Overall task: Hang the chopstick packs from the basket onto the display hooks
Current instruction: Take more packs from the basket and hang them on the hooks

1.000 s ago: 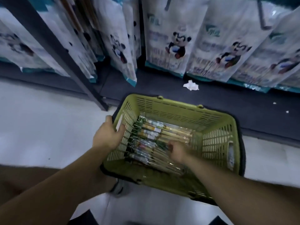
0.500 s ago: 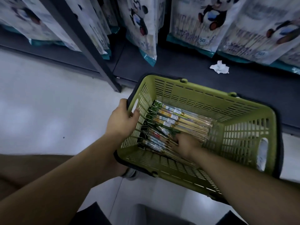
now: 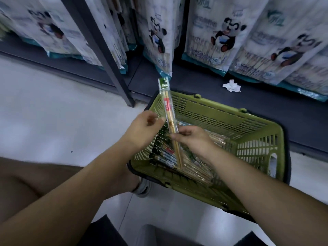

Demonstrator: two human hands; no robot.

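A green plastic basket (image 3: 255,139) sits on the floor against the shelf base, with several chopstick packs (image 3: 166,158) lying inside. My right hand (image 3: 193,141) pinches one clear chopstick pack (image 3: 167,105) near its middle and holds it almost upright over the basket's left end, green header card on top. My left hand (image 3: 142,129) hovers just left of the pack with loosely curled fingers; its fingertips reach the pack's left edge. No display hooks are visible.
Large white panda-print bags (image 3: 223,38) hang in rows over a dark shelf base (image 3: 266,110). A grey shelf upright (image 3: 108,68) stands left of the basket. Crumpled white paper (image 3: 231,86) lies on the base. My shoe (image 3: 142,189) is beside the basket's near corner.
My right hand has lifted one pack out of the basket and turned it upright. My left hand let go of the basket rim and moved toward the pack. The view tilted up slightly.
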